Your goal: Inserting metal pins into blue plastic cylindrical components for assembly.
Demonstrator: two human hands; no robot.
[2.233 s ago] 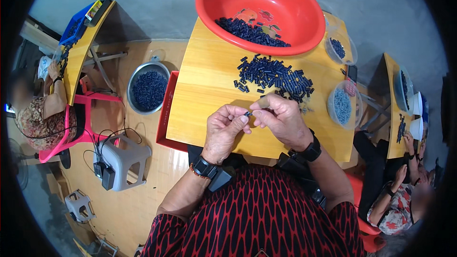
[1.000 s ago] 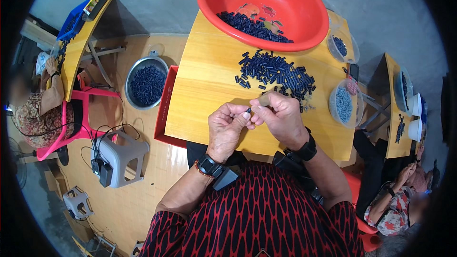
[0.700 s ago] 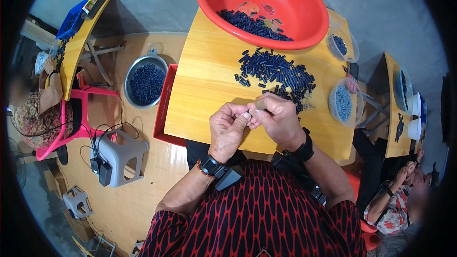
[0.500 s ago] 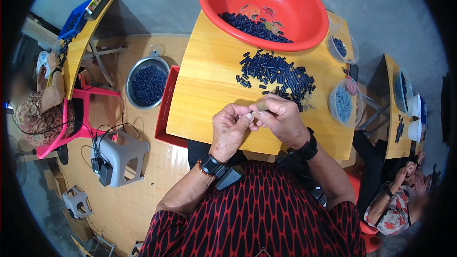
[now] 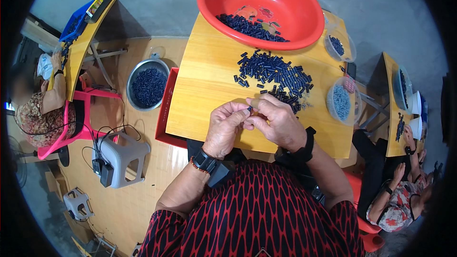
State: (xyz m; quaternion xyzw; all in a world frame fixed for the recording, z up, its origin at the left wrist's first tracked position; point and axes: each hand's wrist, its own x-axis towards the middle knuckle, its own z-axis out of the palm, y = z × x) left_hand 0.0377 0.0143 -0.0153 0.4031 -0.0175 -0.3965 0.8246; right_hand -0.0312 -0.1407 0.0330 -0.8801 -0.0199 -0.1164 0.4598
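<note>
Both hands meet over the near half of the yellow wooden table. My left hand (image 5: 224, 124) is closed, pinching a small dark blue tube-like piece (image 5: 250, 108) between thumb and fingertips. Right against it, my right hand (image 5: 281, 122) is closed too, its thumb and forefinger pressed together; anything inside that pinch is too small or hidden to make out. Just beyond lies a loose pile of short dark blue tubes (image 5: 273, 71). A large red basin (image 5: 304, 23) at the table's far side holds more of them.
Clear plastic tubs stand along the right edge, one with light blue pieces (image 5: 341, 103), another with dark ones (image 5: 337, 46). A metal bowl (image 5: 148, 87) of dark tubes sits at left, near a grey stool (image 5: 124, 154). Other people sit at tables on both sides.
The dark blue piece now shows at my left fingertips. My right thumb and fingers have shifted their pinch. The person at right has reached a hand toward their table.
</note>
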